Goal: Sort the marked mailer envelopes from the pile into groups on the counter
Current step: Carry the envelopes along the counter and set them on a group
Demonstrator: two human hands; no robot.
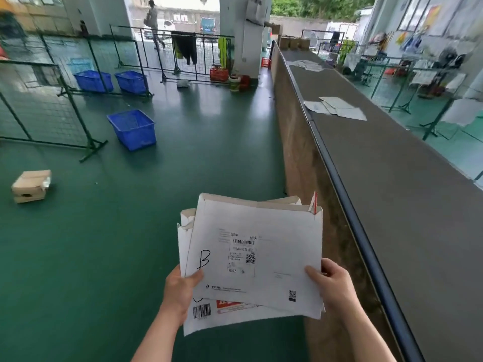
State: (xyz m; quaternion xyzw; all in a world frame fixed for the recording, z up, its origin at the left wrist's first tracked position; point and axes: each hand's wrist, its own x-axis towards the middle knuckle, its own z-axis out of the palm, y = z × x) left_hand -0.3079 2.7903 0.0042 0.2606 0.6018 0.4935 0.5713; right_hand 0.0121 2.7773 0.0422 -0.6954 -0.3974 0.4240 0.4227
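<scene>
Both my hands grip the envelope stack (251, 259), left hand (180, 291) and right hand (332, 286) at its near corners; top mailer marked B. Sorted groups (334, 107) lie on the desk (405, 178), ahead-right, nearer my right hand.

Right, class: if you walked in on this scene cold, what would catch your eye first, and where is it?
First, the stack of white mailer envelopes held low in the middle, its top envelope marked with a handwritten B, the left hand and right hand gripping its lower corners. Next, the long grey counter running away on the right, with envelope groups laid on it. Then the blue baskets on the green floor at left.
</scene>
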